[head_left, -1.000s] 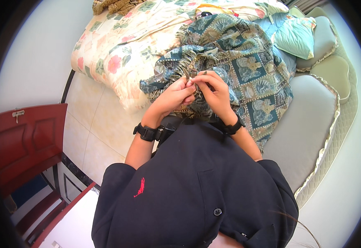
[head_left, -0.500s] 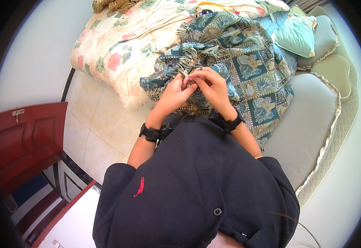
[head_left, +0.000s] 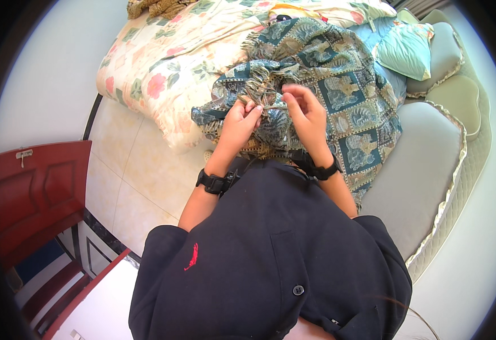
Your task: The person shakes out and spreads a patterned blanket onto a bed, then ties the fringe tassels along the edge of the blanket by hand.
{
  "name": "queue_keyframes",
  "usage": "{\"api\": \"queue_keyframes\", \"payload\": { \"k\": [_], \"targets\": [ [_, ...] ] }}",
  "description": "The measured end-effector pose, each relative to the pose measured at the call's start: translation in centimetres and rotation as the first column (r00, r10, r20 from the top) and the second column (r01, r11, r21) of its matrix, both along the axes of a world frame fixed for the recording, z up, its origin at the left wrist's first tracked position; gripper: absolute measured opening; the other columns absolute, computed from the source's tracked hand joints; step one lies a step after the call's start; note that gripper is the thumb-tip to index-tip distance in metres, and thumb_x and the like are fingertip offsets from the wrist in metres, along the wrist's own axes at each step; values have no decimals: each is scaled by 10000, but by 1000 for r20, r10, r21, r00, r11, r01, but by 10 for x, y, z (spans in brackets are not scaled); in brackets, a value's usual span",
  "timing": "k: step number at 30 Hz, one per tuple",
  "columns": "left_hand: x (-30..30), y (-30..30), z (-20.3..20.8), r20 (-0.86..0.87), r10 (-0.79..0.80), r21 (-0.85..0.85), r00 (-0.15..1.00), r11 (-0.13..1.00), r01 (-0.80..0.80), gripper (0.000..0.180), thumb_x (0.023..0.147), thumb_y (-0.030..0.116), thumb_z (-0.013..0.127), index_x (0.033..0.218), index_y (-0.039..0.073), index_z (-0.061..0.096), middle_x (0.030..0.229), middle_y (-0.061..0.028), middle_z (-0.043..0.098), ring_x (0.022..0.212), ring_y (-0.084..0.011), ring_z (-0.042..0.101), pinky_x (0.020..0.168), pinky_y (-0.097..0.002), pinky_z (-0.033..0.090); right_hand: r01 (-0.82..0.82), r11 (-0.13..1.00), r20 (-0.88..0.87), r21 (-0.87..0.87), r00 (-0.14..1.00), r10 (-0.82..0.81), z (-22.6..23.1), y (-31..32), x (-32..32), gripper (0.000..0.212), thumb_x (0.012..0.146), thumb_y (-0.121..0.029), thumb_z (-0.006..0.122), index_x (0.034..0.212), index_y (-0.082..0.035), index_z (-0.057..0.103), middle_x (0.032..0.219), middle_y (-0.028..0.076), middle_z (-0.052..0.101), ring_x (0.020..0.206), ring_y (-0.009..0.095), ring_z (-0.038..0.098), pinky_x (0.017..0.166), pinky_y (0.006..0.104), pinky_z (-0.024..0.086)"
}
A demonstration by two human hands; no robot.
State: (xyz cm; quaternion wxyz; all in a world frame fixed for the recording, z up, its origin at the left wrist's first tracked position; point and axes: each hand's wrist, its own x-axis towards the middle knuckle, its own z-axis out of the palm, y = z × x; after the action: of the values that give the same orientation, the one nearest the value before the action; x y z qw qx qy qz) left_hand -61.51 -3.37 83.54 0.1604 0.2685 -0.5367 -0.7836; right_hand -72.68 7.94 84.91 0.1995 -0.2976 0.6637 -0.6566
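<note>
A teal and beige patterned blanket (head_left: pixel 341 93) with a stringy fringe (head_left: pixel 254 85) lies bunched in front of me. My left hand (head_left: pixel 240 122) is closed, its thumb and fingers pinching some of the fringe strands. Just right of it hovers my right hand (head_left: pixel 307 113), its thumb and blurred forefinger a little apart, with nothing visible between those two. Loose strands stretch from the left fingers toward the right thumb; whether they touch it I cannot make out. The other right fingers are partly hidden.
A floral quilt (head_left: pixel 146 79) covers the bed beyond the blanket. Grey cushions (head_left: pixel 415 170) and a pale green pillow (head_left: pixel 409 51) line the right side. At left are the tiled floor (head_left: pixel 131 170), a red wooden panel (head_left: pixel 41 192) and a white tabletop (head_left: pixel 100 300).
My right hand has drawn away from the left, to the right, and its fingers have parted. The left hand keeps its pinch on the fringe, having shifted slightly.
</note>
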Motion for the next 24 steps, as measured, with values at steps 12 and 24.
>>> {"api": "queue_keyframes", "payload": {
  "k": [12, 24],
  "targets": [
    [-3, 7, -1, -21, -7, -89, 1000, 996, 5, 230, 857, 51, 539, 717, 98, 363, 703, 34, 453, 602, -46, 441, 546, -198, 393, -82, 995, -15, 57, 996, 83, -18, 8, 22, 154, 796, -118, 631, 909, -20, 667, 943, 69, 639, 739, 119, 572, 639, 228, 447],
    [-16, 2, -15, 11, -133, 127, 991, 983, 131, 221, 852, 14, 545, 726, 86, 378, 758, -44, 540, 639, -102, 523, 591, -214, 439, 88, 960, 427, -266, 903, 36, -35, 22, 33, 147, 878, -65, 511, 931, 28, 612, 1001, 32, 565, 809, 82, 536, 668, 217, 452]
  ]
}}
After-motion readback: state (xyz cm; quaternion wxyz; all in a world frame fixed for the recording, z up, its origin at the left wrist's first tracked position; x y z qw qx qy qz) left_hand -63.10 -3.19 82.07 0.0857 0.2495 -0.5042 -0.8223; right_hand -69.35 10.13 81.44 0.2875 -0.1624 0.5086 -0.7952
